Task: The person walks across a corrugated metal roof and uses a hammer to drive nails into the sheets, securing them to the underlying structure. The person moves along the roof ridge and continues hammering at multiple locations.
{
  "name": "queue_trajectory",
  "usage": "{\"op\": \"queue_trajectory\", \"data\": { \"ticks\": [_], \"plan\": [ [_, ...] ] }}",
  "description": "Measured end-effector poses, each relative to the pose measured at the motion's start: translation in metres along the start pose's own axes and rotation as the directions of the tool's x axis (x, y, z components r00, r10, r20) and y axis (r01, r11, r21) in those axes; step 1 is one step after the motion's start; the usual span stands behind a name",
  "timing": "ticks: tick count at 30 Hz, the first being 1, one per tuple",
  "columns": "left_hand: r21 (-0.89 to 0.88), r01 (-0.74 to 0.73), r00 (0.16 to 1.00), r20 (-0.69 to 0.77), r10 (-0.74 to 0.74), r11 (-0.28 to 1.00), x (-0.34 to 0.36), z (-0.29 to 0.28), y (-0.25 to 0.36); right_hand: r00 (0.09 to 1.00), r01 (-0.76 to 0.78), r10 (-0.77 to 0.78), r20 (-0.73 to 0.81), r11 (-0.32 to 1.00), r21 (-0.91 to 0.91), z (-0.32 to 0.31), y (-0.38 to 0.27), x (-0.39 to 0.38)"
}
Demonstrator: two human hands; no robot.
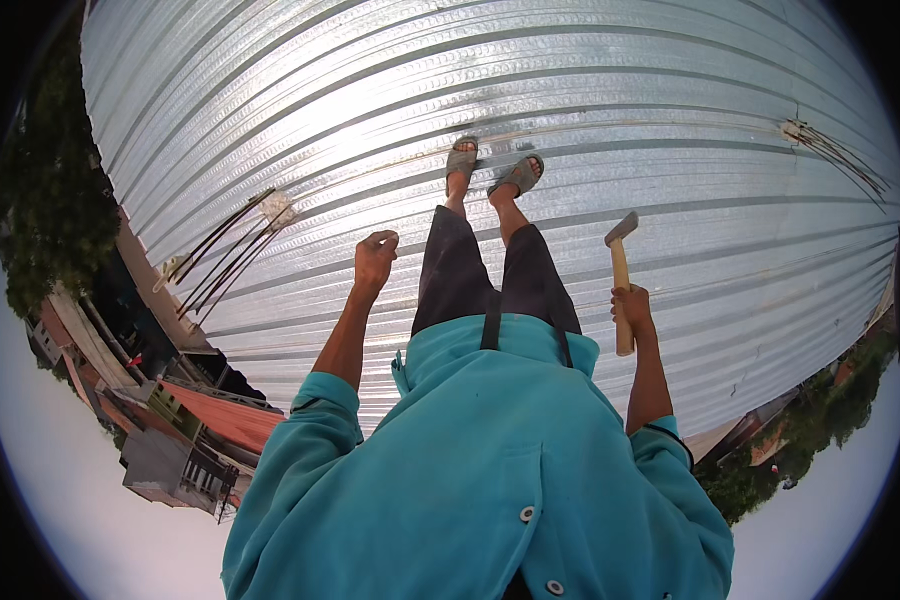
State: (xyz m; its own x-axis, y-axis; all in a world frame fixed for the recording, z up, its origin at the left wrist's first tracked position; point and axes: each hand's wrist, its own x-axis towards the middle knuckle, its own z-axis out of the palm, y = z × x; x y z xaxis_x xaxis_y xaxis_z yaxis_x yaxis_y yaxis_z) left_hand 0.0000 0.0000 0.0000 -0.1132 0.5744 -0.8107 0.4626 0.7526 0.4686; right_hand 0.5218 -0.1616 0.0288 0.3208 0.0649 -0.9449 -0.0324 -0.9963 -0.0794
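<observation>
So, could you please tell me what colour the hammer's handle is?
The hammer's handle is pale tan; it shows best in the head view.

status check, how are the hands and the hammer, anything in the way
Right hand gripping hammer, head end forward. Left hand curled, contents unclear. Rods at left and right, apart from both hands.
</observation>
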Motion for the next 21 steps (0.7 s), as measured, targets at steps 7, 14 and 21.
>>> {"op": "queue_trajectory", "data": {
  "ticks": [7,14,21],
  "plan": [
    [0.129,0.129,0.987,-0.116,-0.114,0.983,0.020,-0.055,-0.067,0.996,-0.053,0.038,-0.077,0.977,-0.205,0.058,0.040,-0.025],
    [0.207,0.054,0.998,-0.052,-0.044,0.977,0.089,-0.041,-0.007,0.996,-0.092,0.092,0.003,0.996,-0.010,0.017,0.099,-0.011],
    [0.268,-0.227,0.974,0.059,0.219,0.936,0.124,0.120,0.235,0.992,-0.087,0.106,-0.071,0.969,0.233,-0.036,0.120,0.012]
  ]
}}
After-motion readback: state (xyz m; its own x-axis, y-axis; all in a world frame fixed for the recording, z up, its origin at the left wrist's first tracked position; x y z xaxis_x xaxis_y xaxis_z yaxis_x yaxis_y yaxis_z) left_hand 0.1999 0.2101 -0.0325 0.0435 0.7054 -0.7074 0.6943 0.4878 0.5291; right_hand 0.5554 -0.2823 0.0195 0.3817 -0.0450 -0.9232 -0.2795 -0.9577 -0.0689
